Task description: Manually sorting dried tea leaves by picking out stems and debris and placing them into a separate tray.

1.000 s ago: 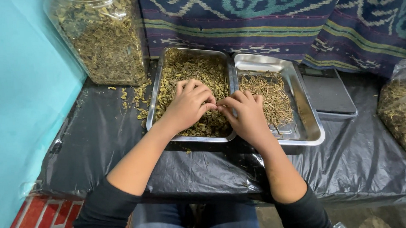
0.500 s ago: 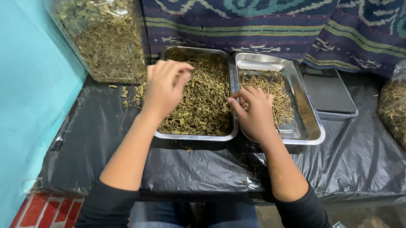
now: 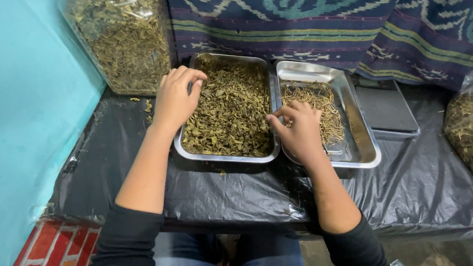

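- Two rectangular steel trays sat side by side on the black plastic-covered desk (image 3: 117, 168).
- The left hand (image 3: 175, 98), fingers curled in a loose pinch, rested over the leaf-filled tray's (image 3: 226, 112) left rim.
- The right hand (image 3: 299, 128) pinched thin stems at the stem tray's (image 3: 362, 144) left edge.

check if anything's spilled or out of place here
A few dried leaf bits lie loose on the black plastic sheet, between the big jar and the left tray; one more crumb sits just below that tray. Nothing else stands out.
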